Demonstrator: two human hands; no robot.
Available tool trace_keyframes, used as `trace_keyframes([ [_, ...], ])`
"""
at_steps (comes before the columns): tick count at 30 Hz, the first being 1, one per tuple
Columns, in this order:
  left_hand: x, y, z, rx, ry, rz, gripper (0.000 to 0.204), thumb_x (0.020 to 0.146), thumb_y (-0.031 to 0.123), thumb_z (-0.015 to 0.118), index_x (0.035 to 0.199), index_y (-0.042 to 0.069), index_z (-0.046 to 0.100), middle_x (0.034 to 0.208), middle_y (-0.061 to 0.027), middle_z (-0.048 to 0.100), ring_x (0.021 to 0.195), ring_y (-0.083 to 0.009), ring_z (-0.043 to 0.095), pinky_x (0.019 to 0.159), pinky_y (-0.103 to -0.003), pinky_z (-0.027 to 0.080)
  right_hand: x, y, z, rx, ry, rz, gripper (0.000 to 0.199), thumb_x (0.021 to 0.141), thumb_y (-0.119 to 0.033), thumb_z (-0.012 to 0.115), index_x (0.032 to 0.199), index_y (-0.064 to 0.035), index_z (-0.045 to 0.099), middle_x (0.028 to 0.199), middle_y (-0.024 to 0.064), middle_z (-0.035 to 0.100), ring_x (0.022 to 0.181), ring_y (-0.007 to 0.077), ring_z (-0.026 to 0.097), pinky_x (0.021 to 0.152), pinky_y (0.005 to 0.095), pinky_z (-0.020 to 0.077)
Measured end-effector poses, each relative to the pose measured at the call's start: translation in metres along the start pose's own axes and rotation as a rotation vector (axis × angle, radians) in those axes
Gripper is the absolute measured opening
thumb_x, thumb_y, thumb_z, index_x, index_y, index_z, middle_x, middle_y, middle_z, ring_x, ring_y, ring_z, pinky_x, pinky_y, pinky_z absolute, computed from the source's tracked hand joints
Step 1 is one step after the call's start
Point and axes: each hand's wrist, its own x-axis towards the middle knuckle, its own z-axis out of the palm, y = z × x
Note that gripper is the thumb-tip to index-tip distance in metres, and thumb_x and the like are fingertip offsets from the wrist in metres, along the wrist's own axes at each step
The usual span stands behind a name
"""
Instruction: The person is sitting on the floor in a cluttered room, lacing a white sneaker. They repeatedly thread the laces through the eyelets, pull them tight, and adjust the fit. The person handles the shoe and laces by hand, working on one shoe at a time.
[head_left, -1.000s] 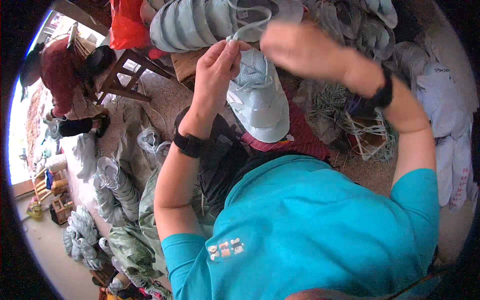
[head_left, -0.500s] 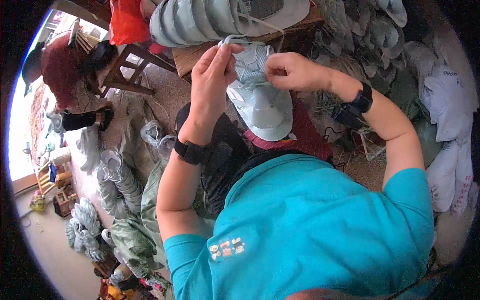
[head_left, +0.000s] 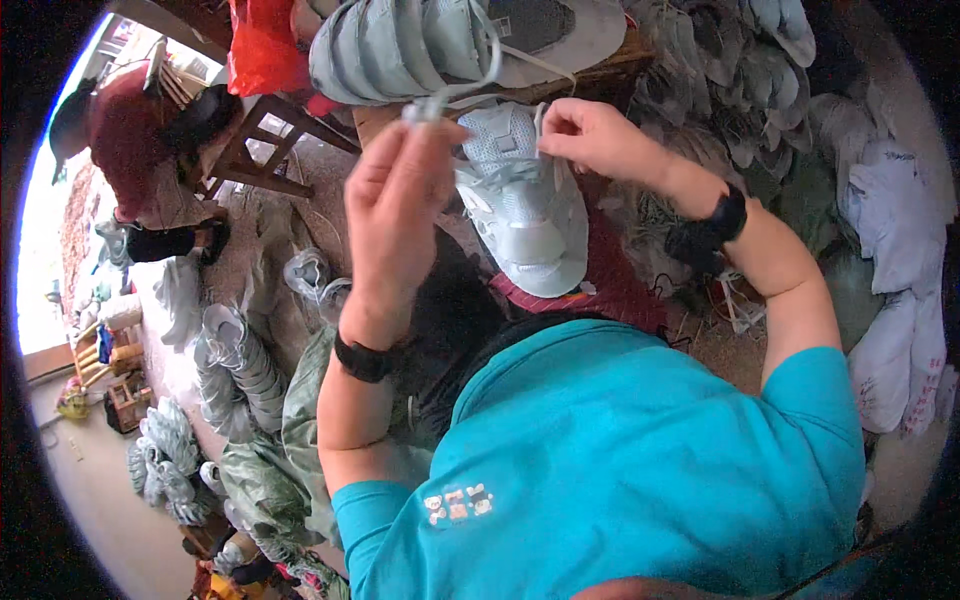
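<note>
A pale grey-white sneaker (head_left: 535,245) rests on my lap, its toe toward me and its mesh tongue (head_left: 500,130) showing. To its left is my left hand (head_left: 400,195), blurred by motion, with thumb and fingers pinched on a pale shoelace (head_left: 428,108). The lace runs from that pinch across toward the top of the shoe. My right hand (head_left: 600,145) is closed at the right edge of the sneaker's opening, thumb and forefinger together against it. Whether a bit of lace lies in that pinch too is hidden.
Nested grey shoe uppers (head_left: 385,50) and a pale sole piece lie on a wooden bench (head_left: 600,70) just beyond the sneaker. More uppers (head_left: 690,60) pile up at the far right, beside white sacks (head_left: 890,220). Another person (head_left: 140,130) sits at the far left near a wooden stool (head_left: 255,165).
My left hand has drawn back to the left and slightly toward me with the lace in its pinch. The right hand stays at the shoe's edge. The sneaker has shifted slightly toward me.
</note>
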Motion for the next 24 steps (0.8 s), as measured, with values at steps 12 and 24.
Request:
trace_keyframes([
  [12,0.031,0.018,-0.008,-0.254,0.013,0.063,0.022,0.100,0.020,0.052,0.102,0.001,0.063,0.090,-0.0053,0.066,0.073,-0.0094,0.052,0.067,-0.023,0.042,0.005,-0.049,0.040,0.338,0.002,-0.362,0.019,0.096,-0.016,0.054,0.099,-0.0011,0.065,0.084,0.0031,0.063,0.082,0.0119,0.060,0.079,0.0288,0.0505],
  [24,-0.013,-0.034,-0.231,-0.813,0.414,-0.161,0.024,0.099,0.011,0.046,0.076,0.009,0.046,0.060,0.0040,0.034,0.056,-0.0098,0.030,0.057,-0.028,0.030,-0.027,0.028,-0.080,1.241,0.155,-0.191,0.014,0.092,-0.012,0.056,0.085,-0.0004,0.058,0.062,-0.0032,0.038,0.054,0.0085,0.037,0.057,0.0255,0.0366],
])
